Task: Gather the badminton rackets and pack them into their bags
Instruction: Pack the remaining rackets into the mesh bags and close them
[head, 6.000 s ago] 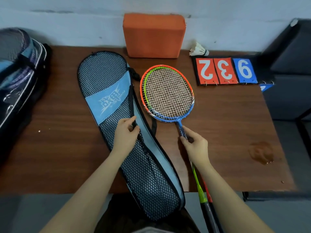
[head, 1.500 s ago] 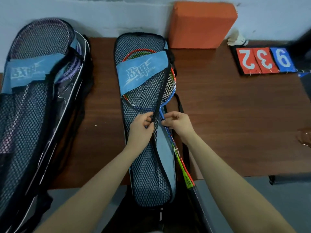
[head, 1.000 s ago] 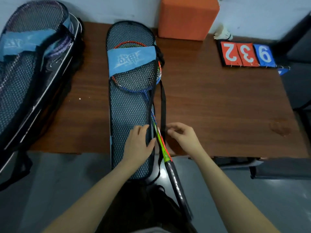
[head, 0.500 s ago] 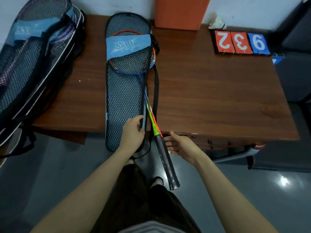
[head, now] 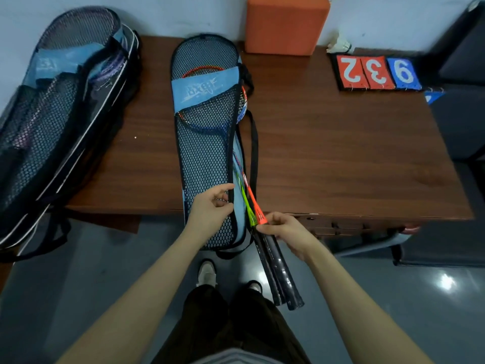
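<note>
The wooden table (head: 328, 158) carries the mesh racket bag (head: 207, 158) lengthwise at its centre, the narrow end overhanging the near edge. Compared with half a second ago, two black handles are visible side by side below the bag's mouth where one showed before, and the right hand has moved up from the grip to the coloured cones. The rackets (head: 252, 206) lie with heads inside the bag, an orange and blue frame showing through the mesh under the blue label panel; green and orange shafts leave through the open right seam, and the handles hang past the table edge over the floor. A second, larger bag (head: 60, 122) lies at the left end, partly off the table. The orange block (head: 286, 22) stands against the wall; score cards (head: 378, 72) and a shuttlecock (head: 339, 46) sit at the far right. Bare tabletop lies right of the strap. The left hand (head: 210, 208) pinches the bag's black edge. The right hand (head: 286, 232) curls round the rackets at the cones.
</note>
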Demonstrator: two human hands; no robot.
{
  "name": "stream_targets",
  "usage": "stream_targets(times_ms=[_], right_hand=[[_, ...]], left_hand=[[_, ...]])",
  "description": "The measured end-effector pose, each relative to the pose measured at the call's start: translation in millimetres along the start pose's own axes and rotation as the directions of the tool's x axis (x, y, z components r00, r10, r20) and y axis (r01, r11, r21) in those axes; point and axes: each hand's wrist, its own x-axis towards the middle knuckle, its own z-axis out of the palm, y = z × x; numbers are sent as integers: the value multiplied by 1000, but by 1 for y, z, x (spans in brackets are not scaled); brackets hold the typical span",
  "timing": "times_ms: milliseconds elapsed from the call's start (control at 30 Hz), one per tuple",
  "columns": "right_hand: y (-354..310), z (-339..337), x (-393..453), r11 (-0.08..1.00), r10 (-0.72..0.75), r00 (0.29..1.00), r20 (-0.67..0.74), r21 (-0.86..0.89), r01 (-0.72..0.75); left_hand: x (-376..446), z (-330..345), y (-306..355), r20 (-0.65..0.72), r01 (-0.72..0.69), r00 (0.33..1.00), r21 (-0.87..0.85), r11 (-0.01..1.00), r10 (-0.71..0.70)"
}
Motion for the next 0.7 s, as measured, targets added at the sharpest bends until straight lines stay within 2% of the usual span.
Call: stream_targets(times_ms=[133,267,367,533,700], right_hand=[[10,-1,-2,982,52,999,13,179,-53],[12,-1,-4,962,126,990,63,236,-138],[7,2,-6,968,89,993,78,228,-105],[-15,17,-12,976,1,1000,-15,216,3],[-50,30,-8,963,-40,986,-162,258,82]], left_hand=[[-2,-4,-5,4,20,1000,-32,999,-20],[-2,-5,-8,24,35,999,-45,998,-34],[-1,-6,-7,48,39,998,-23,999,-38],[-4,-7,-2,69,-8,998,41,999,6],[-14,-13,7,85,-44,995,-21,999,45]])
